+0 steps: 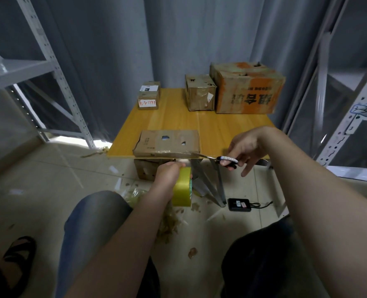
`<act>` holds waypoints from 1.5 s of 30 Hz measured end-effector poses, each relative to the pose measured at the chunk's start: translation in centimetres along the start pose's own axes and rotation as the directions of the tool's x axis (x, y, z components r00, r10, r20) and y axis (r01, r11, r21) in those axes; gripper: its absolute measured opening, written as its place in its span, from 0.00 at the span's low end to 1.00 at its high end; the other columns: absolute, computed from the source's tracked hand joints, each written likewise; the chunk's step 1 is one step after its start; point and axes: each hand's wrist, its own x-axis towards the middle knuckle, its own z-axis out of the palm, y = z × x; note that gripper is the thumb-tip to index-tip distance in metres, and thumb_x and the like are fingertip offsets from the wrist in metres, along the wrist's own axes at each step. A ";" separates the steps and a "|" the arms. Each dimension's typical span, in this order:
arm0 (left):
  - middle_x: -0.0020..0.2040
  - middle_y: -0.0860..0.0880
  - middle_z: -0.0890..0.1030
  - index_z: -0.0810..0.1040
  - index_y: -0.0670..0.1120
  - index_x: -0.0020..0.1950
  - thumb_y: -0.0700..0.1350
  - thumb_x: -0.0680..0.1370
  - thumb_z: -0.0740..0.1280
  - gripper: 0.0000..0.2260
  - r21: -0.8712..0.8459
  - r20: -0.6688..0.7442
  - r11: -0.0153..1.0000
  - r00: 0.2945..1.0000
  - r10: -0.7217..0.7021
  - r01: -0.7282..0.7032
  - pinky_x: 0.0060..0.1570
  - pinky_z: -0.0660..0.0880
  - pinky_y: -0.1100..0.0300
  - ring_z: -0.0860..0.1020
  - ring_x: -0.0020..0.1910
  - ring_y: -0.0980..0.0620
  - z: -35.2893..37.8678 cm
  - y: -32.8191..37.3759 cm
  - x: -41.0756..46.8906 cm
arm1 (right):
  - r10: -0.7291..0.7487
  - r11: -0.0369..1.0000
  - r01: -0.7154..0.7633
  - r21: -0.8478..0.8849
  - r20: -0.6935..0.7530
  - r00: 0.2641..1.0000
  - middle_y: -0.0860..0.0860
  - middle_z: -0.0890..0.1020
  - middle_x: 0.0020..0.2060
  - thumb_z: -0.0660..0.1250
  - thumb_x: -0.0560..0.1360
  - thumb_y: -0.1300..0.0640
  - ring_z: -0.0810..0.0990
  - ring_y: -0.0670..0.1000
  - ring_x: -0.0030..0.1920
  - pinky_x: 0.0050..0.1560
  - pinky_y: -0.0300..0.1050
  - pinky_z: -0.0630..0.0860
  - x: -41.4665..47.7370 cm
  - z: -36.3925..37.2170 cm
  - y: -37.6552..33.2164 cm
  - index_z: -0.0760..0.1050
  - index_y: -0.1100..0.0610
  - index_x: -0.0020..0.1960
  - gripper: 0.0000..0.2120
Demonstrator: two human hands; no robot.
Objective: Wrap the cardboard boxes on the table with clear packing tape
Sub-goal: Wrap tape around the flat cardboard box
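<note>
box: flat box (pixel 167 143) at near edge of surface (pixel 221 125), long axis left–right
left hand (pixel 167 175): grips tape roll (pixel 182 188) just below that edge
right hand (pixel 245 147): holds scissors (pixel 223 160) at box's near right corner, blades pointing left — nearer hand for the likely cut

Lower small box (pixel 148 106), far left of the table (pixel 178 121): white label (pixel 147 102) with red handwriting, roughly "15-2-1791", digits partly unsure. Large orange-and-brown box (pixel 249 91), far right: big dark Chinese characters, upside down to the viewer, not legible. Shelf tag (pixel 360 110), right upright: handwritten "3-5" or "2-5"; shipping label (pixel 149 88) on the upper small box (pixel 156 85) too small to read.
</note>
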 end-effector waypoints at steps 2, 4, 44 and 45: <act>0.37 0.47 0.77 0.77 0.48 0.47 0.44 0.83 0.67 0.05 -0.015 0.014 1.000 1.000 0.005 -0.005 0.26 0.70 0.59 0.75 0.34 0.50 -0.2 -0.2 0.1 | 0.032 0.999 -0.032 -0.014 0.003 0.999 0.54 0.81 0.42 0.79 0.72 0.51 0.74 0.50 0.38 0.60 0.58 0.82 0.2 0.1 0.4 0.88 0.55 0.42 0.08; 0.38 0.46 0.77 0.76 0.49 0.45 0.44 0.83 0.68 0.07 -0.038 0.018 0.999 1.000 -0.008 0.008 0.29 0.70 0.58 0.76 0.35 0.49 -0.2 -0.6 0.6 | 0.043 0.999 -0.043 -0.026 -0.005 0.999 0.54 0.80 0.43 0.81 0.67 0.49 0.75 0.51 0.41 0.58 0.59 0.82 0.6 0.2 0.9 0.87 0.56 0.46 0.13; 0.44 0.45 0.78 0.79 0.50 0.46 0.47 0.79 0.72 0.04 -0.003 -0.024 1.000 0.999 -0.028 0.028 0.51 0.76 0.51 0.78 0.43 0.44 -0.1 -2.4 4.0 | -0.066 0.998 0.066 -0.006 -0.149 0.987 0.58 0.81 0.35 0.80 0.71 0.60 0.75 0.49 0.29 0.43 0.49 0.85 3.3 2.6 -2.0 0.81 0.71 0.57 0.20; 0.44 0.45 0.78 0.79 0.50 0.48 0.48 0.79 0.72 0.04 0.007 -0.020 0.999 0.999 -0.031 0.031 0.51 0.75 0.51 0.77 0.43 0.44 0.0 -2.4 4.2 | -0.052 0.999 0.049 -0.020 -0.148 0.988 0.58 0.81 0.36 0.81 0.70 0.60 0.76 0.49 0.30 0.44 0.50 0.85 3.4 2.6 -2.1 0.81 0.71 0.56 0.21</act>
